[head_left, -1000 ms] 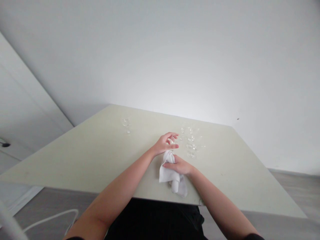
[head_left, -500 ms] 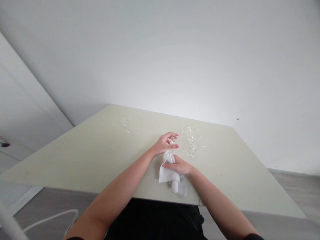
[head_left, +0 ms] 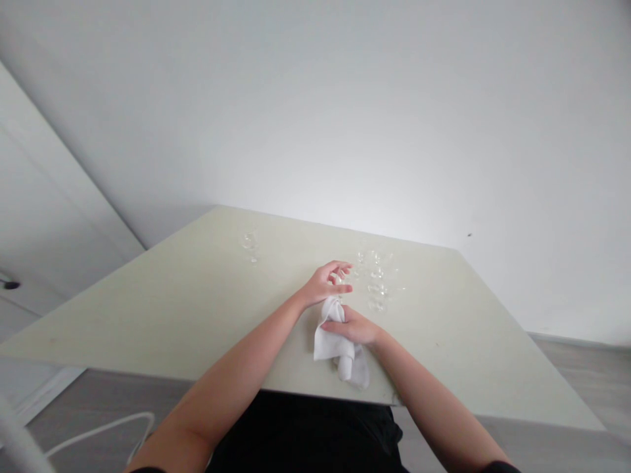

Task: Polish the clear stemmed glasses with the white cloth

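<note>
hands close together over the pale table (head_left: pixel 162 309), the left hand (head_left: pixel 323 282) half-curled around one clear, partly hidden glass (head_left: pixel 340 280), the right hand (head_left: pixel 359 326) gripping one plain white, loosely folded cloth (head_left: pixel 331 344) just on its near side. one clear stemmed glass (head_left: pixel 250 243) stands apart at left; several clustered glasses (head_left: pixel 377 289), overlapping too much to count, stand near at right.

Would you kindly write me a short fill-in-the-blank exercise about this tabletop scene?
The right hand clasps a cloth that is ____ in colour.
A lone glass stands to the ____ of the left hand.
The glass cluster sits to the ____ of that hand.
The clothing at the bottom edge is ____.
Missing words: white; left; right; black.
</note>
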`<state>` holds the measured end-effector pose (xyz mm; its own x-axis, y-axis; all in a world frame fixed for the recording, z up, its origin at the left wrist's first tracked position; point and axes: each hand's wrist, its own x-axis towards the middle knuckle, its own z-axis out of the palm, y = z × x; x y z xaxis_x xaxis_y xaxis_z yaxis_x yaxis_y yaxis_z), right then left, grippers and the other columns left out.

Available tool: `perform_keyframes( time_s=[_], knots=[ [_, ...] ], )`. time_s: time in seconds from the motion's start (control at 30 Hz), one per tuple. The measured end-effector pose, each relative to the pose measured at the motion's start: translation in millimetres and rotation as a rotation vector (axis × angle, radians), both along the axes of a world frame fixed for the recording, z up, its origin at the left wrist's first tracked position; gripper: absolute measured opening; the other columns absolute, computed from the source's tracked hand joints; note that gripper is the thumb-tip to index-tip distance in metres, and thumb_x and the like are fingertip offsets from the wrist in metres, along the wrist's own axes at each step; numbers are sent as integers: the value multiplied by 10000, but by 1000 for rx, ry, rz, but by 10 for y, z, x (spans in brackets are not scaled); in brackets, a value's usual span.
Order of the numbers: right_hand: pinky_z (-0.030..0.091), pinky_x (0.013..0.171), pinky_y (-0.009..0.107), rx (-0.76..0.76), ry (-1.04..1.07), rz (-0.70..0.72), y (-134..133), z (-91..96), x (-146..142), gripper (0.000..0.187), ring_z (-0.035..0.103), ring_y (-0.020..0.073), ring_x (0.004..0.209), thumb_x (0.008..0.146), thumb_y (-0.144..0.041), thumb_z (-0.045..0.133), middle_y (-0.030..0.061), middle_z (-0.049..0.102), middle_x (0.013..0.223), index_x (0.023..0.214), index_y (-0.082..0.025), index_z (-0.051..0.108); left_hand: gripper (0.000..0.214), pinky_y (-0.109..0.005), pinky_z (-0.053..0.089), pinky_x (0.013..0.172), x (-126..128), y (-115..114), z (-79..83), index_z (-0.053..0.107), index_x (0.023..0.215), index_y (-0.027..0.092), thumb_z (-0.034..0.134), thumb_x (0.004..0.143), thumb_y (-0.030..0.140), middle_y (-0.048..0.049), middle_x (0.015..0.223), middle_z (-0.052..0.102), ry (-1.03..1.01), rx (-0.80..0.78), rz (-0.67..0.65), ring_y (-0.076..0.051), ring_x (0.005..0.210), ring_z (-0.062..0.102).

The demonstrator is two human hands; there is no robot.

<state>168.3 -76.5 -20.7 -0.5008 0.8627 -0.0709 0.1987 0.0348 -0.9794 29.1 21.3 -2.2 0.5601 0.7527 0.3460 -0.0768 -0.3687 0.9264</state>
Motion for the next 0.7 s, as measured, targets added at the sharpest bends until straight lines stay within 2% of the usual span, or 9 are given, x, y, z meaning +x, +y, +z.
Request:
perform_keyframes(
  time_s=[0.33,0.47,0.7],
  knots=[
    [441,632,291,9,-2,-21,12,-32,4,222,524,150,661,828,-400,664,9,597,721,807,-186,609,645,-256,462,763,-5,-8,19,620,1226,171,832,664,406,-97,1108,624,9,6,14,-184,983,577],
    [445,629,298,1,-18,-91,15,-38,-11,192,528,153,644,823,-376,650,-5,585,692,778,-198,597,629,-253,463,748,0,-6,23,622,1216,171,820,668,408,-95,1108,633,25,13,79,-176,954,582],
    [445,613,271,-10,-17,-102,12,-17,-24,174,520,132,614,812,-341,646,-25,556,658,742,-197,577,554,-239,452,693,2,38,-8,639,1182,173,776,702,415,-81,1074,650,66,16,195,-168,904,603]
  ],
)
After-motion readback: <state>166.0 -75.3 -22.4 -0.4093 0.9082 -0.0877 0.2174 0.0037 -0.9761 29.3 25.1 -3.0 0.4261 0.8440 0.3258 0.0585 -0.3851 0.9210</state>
